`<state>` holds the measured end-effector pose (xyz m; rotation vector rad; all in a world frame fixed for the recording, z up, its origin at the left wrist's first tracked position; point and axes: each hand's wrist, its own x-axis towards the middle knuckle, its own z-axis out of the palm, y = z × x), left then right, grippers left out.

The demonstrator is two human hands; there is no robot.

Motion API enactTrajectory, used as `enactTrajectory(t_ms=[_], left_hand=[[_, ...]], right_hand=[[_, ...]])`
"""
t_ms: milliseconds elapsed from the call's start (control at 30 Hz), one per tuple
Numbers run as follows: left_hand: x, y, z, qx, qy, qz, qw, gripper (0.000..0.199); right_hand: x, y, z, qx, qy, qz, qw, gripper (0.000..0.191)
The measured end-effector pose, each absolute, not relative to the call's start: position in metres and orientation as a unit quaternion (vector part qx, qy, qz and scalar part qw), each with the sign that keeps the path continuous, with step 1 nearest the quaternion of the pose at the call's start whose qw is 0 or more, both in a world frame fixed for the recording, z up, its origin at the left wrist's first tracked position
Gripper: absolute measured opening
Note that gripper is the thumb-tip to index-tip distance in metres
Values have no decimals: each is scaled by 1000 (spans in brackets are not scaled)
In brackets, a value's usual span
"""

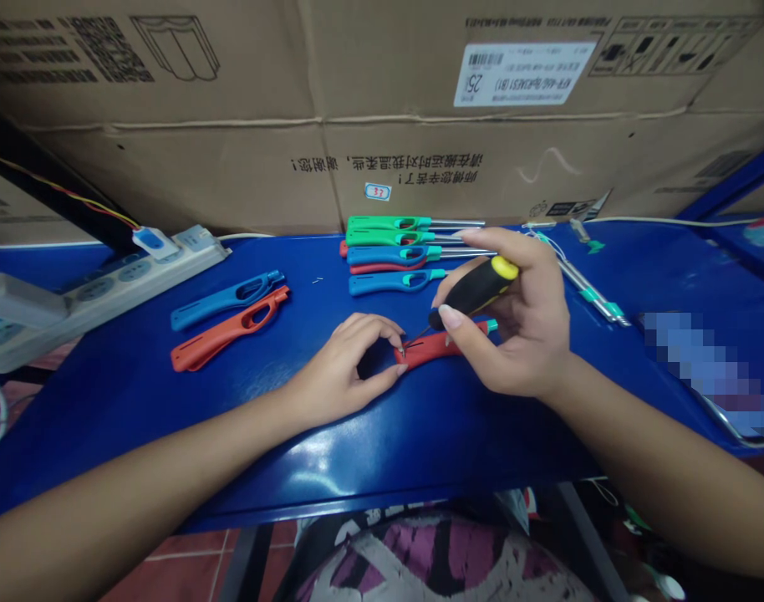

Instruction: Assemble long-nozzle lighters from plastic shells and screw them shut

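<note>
My right hand [520, 318] is wrapped round a screwdriver [473, 294] with a black and yellow handle. Its thin shaft slants down to the left, to the end of a red lighter [429, 351] lying on the table. With thumb and fingertips, my left hand [350, 359] pinches that same end of the red lighter; a small metal bit, maybe a screw, shows by the fingertips. The lighter's other end, with a teal tip, sticks out behind my right hand, which hides its middle.
Green, blue and red lighters [388, 255] with metal tubes lie at the back. A blue casing [228, 301] and an orange casing [231, 329] are at left, near tiny screws [318, 280]. A power strip [119, 280], loose metal tubes [588, 288] and a cardboard wall [231, 176] surround the blue table [482, 443].
</note>
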<state>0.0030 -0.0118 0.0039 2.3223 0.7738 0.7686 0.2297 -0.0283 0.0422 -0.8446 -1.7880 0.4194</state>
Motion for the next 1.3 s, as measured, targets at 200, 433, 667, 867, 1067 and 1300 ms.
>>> enactTrajectory(t_ms=[200,433,667,867,1067,1300], left_hand=[[3,-11,2,861,304,300,276,20],[4,-9,3,863,292,310,272,12],[2,-8,1,862,291,314,270,7],[1,-8,1,863,292,315,267,7],[1,-9,0,862,289,331,252,6],[2,-9,1,873,259,344,227,5]], right_hand=[[230,-28,40,-319,-764,169,535,59],[229,-27,44,-297,-753,162,564,56],[228,-28,46,-288,-749,194,564,57],[227,-30,46,-290,-747,202,563,56],[228,-31,46,-326,-749,207,538,58],[229,-29,45,-320,-787,175,498,70]])
